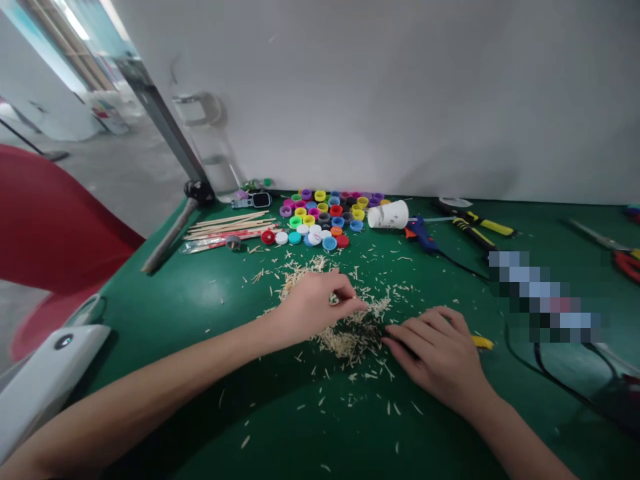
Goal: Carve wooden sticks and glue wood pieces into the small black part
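A loose heap of pale wood shavings (345, 343) lies on the green table between my two hands. Over the heap, my left hand (315, 300) is closed, thumb and index finger pinched together; whatever is between them is too small to make out. My right hand (437, 353) rests at the heap's right side with its fingers curled together and tips close to the shavings. From behind its knuckles sticks out a yellow end (483, 342) of some object, the rest hidden under the hand. A dark patch shows at its fingertips.
Colourful bottle caps (324, 218), wooden sticks (225, 227) and a smartwatch (261, 200) lie at the back. A paper cup (389, 215) on its side, a blue glue gun (423, 235), pliers (473, 230) and scissors (625, 261) are farther right. A white device (55, 360) sits left.
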Tool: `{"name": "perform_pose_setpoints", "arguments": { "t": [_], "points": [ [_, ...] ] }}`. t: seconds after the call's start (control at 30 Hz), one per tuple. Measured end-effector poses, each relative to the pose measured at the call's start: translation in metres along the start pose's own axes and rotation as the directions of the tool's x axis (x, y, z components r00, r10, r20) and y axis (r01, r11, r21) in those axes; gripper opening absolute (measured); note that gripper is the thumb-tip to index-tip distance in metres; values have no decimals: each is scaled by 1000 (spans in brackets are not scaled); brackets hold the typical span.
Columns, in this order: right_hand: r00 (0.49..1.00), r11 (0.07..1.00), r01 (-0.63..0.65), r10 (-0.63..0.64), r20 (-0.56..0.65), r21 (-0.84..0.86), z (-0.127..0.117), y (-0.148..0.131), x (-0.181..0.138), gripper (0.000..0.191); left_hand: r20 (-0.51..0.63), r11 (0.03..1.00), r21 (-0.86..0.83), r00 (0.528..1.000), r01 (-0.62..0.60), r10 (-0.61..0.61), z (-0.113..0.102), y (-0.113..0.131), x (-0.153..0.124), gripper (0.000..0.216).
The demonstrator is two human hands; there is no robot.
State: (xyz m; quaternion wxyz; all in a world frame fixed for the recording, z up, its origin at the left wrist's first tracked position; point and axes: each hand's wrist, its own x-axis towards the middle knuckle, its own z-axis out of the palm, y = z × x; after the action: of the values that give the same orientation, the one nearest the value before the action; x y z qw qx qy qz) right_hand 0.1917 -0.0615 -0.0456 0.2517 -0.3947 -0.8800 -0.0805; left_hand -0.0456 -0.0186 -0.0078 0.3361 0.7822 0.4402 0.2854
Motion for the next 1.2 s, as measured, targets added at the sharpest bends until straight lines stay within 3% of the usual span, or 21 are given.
{"name": "perform_pose_setpoints", "arguments": {
  "t": [0.27, 0.47, 0.7, 0.87, 1.03, 1.2],
  "points": [
    [997, 992, -74, 77, -29, 101, -3, 2, -2, 9, 20, 983, -69, 985, 170, -169, -21, 0, 8, 26],
    [998, 986, -67, 67, 9, 155, 0, 0, -7, 9, 60, 969, -118, 976, 217, -211, -26, 7, 7, 28],
    [1000, 995, 7, -10, 29, 98, 0, 2, -8, 11, 145, 974, -52, 967, 221, -212, -16, 20, -4, 28],
    [999, 997, 38, -39, 13, 73, -4, 1, -7, 13, 48, 984, 97, 987, 147, -152, -8, 31, -10, 24],
    [999, 993, 39, -41, 10, 112, -9, -5, -6, 17, 29, 983, 102, 987, 155, -158, 2, 19, -7, 22],
    [999, 997, 48, -47, -25, 54, -3, -4, 0, 22, 107, 982, 108, 980, 156, -168, 8, 12, -8, 23]
  ]
}}
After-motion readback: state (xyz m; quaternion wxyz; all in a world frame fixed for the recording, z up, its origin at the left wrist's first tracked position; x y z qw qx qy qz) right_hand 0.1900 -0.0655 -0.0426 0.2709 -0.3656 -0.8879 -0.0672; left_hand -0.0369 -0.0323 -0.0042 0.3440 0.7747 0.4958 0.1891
